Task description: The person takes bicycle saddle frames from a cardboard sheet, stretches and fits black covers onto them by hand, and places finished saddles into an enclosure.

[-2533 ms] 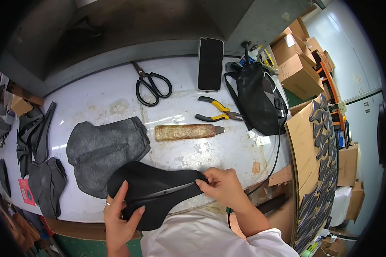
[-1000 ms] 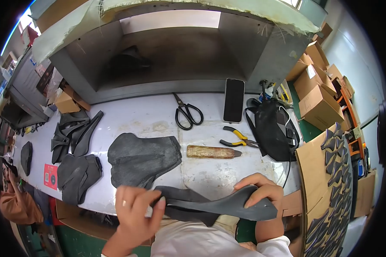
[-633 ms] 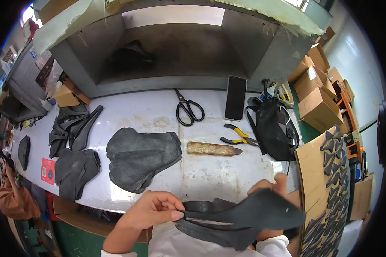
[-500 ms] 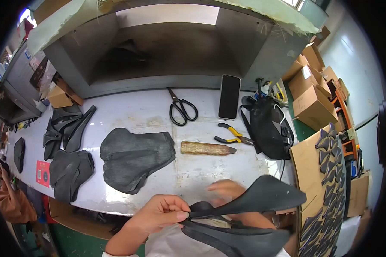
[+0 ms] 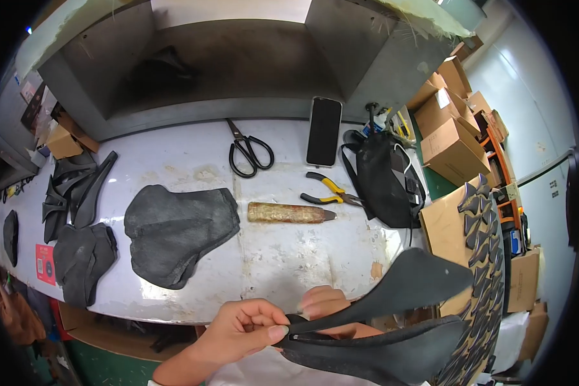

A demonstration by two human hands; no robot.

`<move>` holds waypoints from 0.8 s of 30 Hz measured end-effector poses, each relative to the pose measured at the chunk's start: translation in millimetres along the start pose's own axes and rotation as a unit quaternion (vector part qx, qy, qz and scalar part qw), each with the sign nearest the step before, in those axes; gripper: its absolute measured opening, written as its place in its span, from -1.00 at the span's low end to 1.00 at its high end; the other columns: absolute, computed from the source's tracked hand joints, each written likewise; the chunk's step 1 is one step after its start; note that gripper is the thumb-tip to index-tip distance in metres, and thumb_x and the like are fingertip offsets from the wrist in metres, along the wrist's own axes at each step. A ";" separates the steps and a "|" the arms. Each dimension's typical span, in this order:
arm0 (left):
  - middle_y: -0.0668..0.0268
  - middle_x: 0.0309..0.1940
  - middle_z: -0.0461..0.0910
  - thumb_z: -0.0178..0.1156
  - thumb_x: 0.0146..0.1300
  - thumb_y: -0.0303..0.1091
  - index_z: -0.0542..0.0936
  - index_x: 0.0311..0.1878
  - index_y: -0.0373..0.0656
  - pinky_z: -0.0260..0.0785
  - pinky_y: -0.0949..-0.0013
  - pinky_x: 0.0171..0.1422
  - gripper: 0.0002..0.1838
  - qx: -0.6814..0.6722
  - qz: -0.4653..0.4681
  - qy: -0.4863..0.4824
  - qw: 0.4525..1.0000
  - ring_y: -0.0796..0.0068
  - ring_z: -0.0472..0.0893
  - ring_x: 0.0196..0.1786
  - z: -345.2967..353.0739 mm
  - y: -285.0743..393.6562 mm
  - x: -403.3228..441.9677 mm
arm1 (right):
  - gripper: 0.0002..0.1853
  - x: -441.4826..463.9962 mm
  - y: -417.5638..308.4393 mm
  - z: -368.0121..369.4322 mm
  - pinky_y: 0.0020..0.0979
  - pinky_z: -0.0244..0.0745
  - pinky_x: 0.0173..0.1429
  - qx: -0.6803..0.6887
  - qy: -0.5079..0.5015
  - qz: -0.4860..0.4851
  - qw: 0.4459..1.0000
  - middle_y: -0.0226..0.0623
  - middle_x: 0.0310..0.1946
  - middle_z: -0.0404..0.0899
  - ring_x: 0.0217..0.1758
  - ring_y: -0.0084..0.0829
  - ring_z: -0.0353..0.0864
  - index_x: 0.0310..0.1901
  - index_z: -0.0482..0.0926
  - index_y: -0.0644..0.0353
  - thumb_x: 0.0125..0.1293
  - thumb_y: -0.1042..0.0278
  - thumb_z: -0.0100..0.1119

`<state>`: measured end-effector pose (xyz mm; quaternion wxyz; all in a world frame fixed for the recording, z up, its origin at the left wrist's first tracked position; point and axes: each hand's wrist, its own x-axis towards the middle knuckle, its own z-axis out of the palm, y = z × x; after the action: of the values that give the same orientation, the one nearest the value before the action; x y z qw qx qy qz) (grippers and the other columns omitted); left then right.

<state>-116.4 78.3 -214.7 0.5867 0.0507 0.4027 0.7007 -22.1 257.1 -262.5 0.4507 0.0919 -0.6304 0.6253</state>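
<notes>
My left hand (image 5: 253, 329) pinches the narrow end of a black saddle-shaped cover (image 5: 412, 283), whose two wide lobes spread apart to the right. Behind the cover's narrow part is my right hand (image 5: 327, 305), partly hidden, so what its fingers grip cannot be made out. A stack of dark grey pieces (image 5: 180, 228) lies on the white table (image 5: 289, 264), beyond my left hand. Farther off are a tape-wrapped blade (image 5: 286, 213), yellow-and-black pliers (image 5: 331, 190) and black-handled scissors (image 5: 248, 151).
A phone (image 5: 324, 132) and a black bag (image 5: 386, 180) lie at the back right. More dark pieces (image 5: 87, 257) are at the left beside a red card (image 5: 45, 262). A grey metal housing (image 5: 238, 106) stands behind. Cardboard with small dark parts (image 5: 479, 238) is at the right.
The cover has turned from lying across both hands to fanning out rightward. My right hand has left its wide end and moved behind the narrow part. The camera view has shifted.
</notes>
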 end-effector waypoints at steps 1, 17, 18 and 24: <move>0.32 -0.33 0.71 0.25 0.37 -0.44 0.58 -0.02 -0.27 0.12 0.67 -0.48 -0.82 -0.003 -0.002 -0.002 1.000 0.85 0.40 -0.52 1.6 0.5 -0.2 | -0.65 7.9 -7.3 -21.4 -0.14 0.51 0.10 -0.042 -0.169 0.001 0.985 -0.07 0.01 0.55 0.03 -0.19 0.60 0.10 0.51 0.27 0.29 0.49 0.28; 0.26 -0.26 0.69 0.18 0.41 -0.53 0.54 -0.01 -0.36 0.44 0.58 -0.10 -0.84 0.039 0.028 0.004 0.999 0.68 0.62 -0.21 6.3 -1.2 -3.9 | -0.70 21.4 -6.0 -31.8 -0.17 0.57 -0.02 -0.114 -0.273 -0.068 0.953 -0.22 -0.06 0.65 -0.04 -0.22 0.61 -0.05 0.64 0.16 0.15 0.47 0.41; 0.24 -0.24 0.69 0.17 0.41 -0.54 0.53 -0.01 -0.38 0.46 0.56 -0.03 -0.84 0.046 0.019 0.001 0.999 0.64 0.63 -0.16 6.2 -0.8 -4.3 | -0.73 17.1 -1.2 -34.0 -0.21 0.54 -0.09 -0.103 -0.257 -0.086 0.957 -0.23 -0.10 0.66 -0.07 -0.25 0.61 -0.09 0.66 0.18 0.14 0.48 0.40; 0.41 -0.45 0.66 0.28 0.35 -0.48 0.60 -0.15 -0.28 0.41 0.59 -0.35 -0.90 0.186 0.123 0.035 0.974 0.77 0.57 -0.42 0.7 -13.7 -7.4 | -0.85 0.7 18.8 -31.2 -0.34 0.40 -0.34 -0.055 -0.205 -0.091 0.973 -0.28 -0.33 0.67 -0.32 -0.35 0.61 -0.24 0.68 0.19 0.13 0.47 0.41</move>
<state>-103.0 72.1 -219.8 0.4618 0.1834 0.5373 0.6815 -21.1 288.4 -281.2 0.3710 0.2507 -0.7317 0.5140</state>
